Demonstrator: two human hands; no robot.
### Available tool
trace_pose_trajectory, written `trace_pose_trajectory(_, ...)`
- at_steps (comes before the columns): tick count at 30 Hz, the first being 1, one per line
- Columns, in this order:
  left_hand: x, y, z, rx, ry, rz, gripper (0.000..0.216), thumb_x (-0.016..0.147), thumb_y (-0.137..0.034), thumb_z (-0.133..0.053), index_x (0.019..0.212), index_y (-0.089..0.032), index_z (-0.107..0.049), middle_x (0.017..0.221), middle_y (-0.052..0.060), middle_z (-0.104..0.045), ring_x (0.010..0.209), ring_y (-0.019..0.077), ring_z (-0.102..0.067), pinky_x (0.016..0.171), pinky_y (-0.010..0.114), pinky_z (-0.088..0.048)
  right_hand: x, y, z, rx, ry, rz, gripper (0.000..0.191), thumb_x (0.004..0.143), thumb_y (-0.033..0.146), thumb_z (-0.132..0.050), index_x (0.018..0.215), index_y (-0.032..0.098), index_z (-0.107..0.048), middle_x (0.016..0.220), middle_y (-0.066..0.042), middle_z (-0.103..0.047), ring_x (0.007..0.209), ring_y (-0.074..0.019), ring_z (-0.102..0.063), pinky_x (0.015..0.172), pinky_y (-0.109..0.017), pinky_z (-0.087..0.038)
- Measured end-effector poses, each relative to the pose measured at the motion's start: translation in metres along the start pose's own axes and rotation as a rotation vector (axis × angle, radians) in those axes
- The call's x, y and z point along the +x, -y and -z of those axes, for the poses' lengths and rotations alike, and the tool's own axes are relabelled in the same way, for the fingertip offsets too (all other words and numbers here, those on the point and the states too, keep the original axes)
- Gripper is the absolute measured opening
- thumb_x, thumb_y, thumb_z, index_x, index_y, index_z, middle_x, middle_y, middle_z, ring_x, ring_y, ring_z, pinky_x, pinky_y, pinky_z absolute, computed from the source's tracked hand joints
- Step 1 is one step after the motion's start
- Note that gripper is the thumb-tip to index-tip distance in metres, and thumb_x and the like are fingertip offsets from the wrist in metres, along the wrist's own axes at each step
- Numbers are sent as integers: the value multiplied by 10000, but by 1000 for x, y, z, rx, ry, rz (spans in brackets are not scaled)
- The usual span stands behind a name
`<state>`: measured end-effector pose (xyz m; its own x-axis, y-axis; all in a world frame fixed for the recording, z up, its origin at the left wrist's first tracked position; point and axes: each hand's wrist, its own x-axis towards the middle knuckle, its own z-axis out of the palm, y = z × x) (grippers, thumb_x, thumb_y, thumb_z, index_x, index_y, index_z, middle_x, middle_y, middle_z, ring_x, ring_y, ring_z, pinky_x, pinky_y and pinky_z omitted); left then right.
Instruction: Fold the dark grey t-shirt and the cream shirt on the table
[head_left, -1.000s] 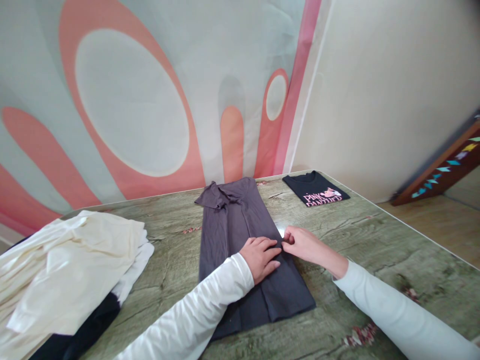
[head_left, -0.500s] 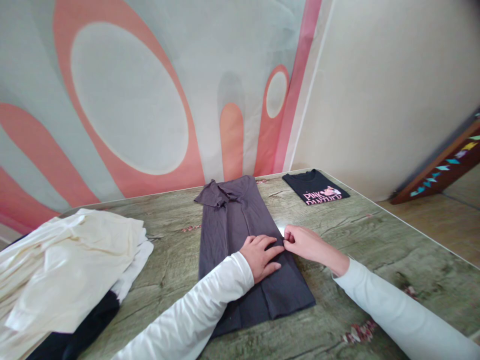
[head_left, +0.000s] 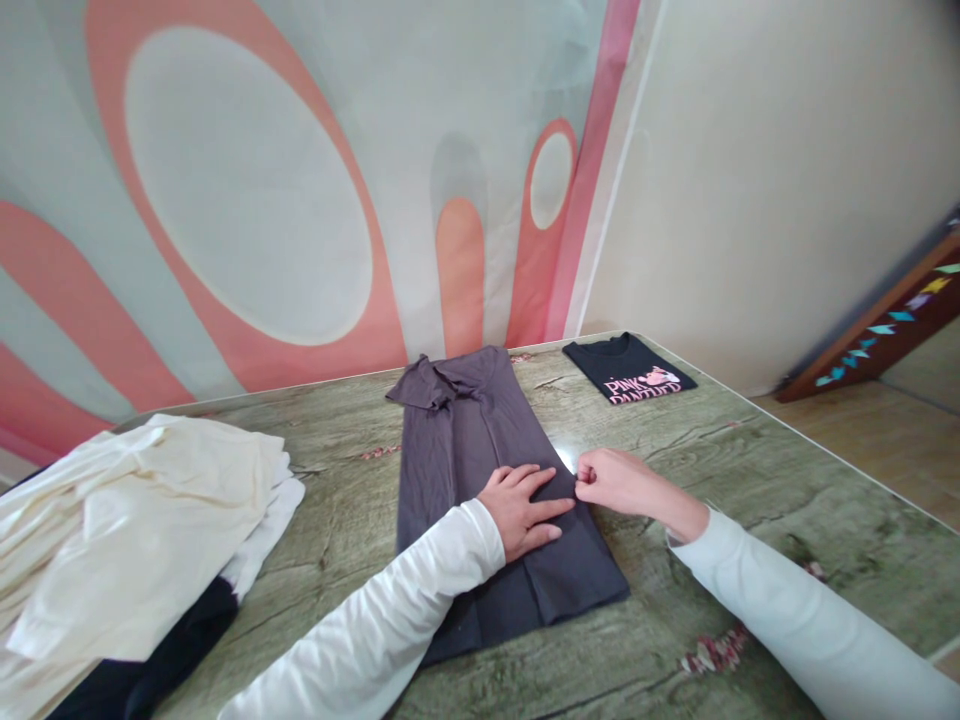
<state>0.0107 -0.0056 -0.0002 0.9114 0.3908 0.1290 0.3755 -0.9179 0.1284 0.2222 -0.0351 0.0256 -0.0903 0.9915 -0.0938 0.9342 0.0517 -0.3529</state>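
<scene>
Grey shirt (head_left: pixel 465 440) flat on desk (head_left: pixel 750 470). Left hand (head_left: pixel 525 508) on it, grip splayed flat. Right hand (head_left: pixel 611 480) at its right edge, grip pinching cloth. Risk: uneven pull may skew the fold.

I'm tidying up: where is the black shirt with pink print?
The black shirt lies at the table's far right corner in the head view, beyond and right of the grey shirt under the left hand.

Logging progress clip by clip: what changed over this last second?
Little. The right hand curled tighter, pinching the right edge of the grey shirt, and shifted slightly rightward. The left hand stayed flat on it; cream pile and black T-shirt unmoved.
</scene>
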Motion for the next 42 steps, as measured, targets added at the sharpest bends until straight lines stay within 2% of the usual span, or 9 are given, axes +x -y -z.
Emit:
trace_pose_trajectory(3, -1, -1, -1, -5, -12, 2, 451, 828, -535, -344, 1254, -394, -386, 1379, 31, -309, 1236, 298, -259, 925, 485, -254, -1, -2, 2, 9, 10, 30, 126, 652, 265, -530, 609, 183, -615, 574, 6, -601, 513, -107, -485, 487, -217, -267)
trace_pose_trajectory(8, -2, -4, 1, -18, -36, 15, 458, 818, -533, -365, 1224, -332, -434, 1367, 46, -330, 1239, 306, -260, 939, 496, -248, -15, 2, 7, 64, 155, 130, 216, 713, 322, -493, 613, 168, -606, 552, 5, -587, 506, -102, -471, 486, -210, -284)
trace_pose_trajectory(13, -1, -6, 3, -34, -19, 49, 535, 815, -541, -351, 1253, -239, -405, 1368, 57, -333, 1243, 291, -258, 961, 478, -249, -28, 9, 9, -3, 175, 115, 123, 656, 252, -517, 617, 172, -603, 585, 5, -604, 512, -95, -467, 488, -207, -281)
trace_pose_trajectory(22, -4, -14, 8, -5, 71, 110, 555, 801, -563, -361, 1310, -348, -311, 1422, 32, -220, 1274, 347, -160, 979, 550, -179, -38, 11, 19, -35, 233, 120, 150, 653, 303, -533, 644, 183, -622, 618, -2, -625, 534, -100, -502, 483, -199, -280)
trace_pose_trajectory(25, -5, -22, 11, -13, 107, 90, 533, 801, -573, -360, 1303, -407, -291, 1427, 22, -201, 1272, 366, -149, 963, 582, -171, -46, 17, 24, -48, 348, 190, 149, 617, 329, -581, 631, 190, -632, 589, 11, -621, 511, -98, -498, 461, -198, -268)
trace_pose_trajectory(30, -6, -28, 16, -38, 160, 81, 578, 792, -612, -339, 1320, -394, -255, 1439, 37, -160, 1280, 373, -116, 969, 592, -137, -54, 8, 23, -120, 460, 250, 144, 565, 327, -635, 602, 188, -654, 558, 19, -619, 476, -97, -489, 444, -206, -260)
trace_pose_trajectory(34, -10, -35, 18, -87, 175, 52, 602, 793, -625, -317, 1332, -368, -239, 1442, 39, -152, 1286, 368, -91, 972, 603, -104, -47, -5, 25, -3, 538, 272, 177, 579, 336, -648, 646, 172, -659, 577, 18, -619, 492, -96, -498, 446, -198, -283)
trace_pose_trajectory(37, -12, -44, 18, -144, 177, -1, 569, 816, -596, -301, 1329, -356, -251, 1438, 31, -171, 1292, 339, -110, 976, 606, -88, -34, -5, 25, 126, 421, 267, 220, 703, 356, -556, 693, 151, -634, 601, 3, -607, 528, -103, -508, 474, -199, -328)
trace_pose_trajectory(42, -6, -40, 24, -275, 192, -91, 474, 887, -479, -202, 1294, -279, -342, 1378, 41, -326, 1265, 208, -272, 997, 479, -240, 6, 9, 3, 194, -84, 354, 251, 831, 313, -395, 894, 170, -591, 879, -58, -616, 815, -156, -555, 749, -286, -427)
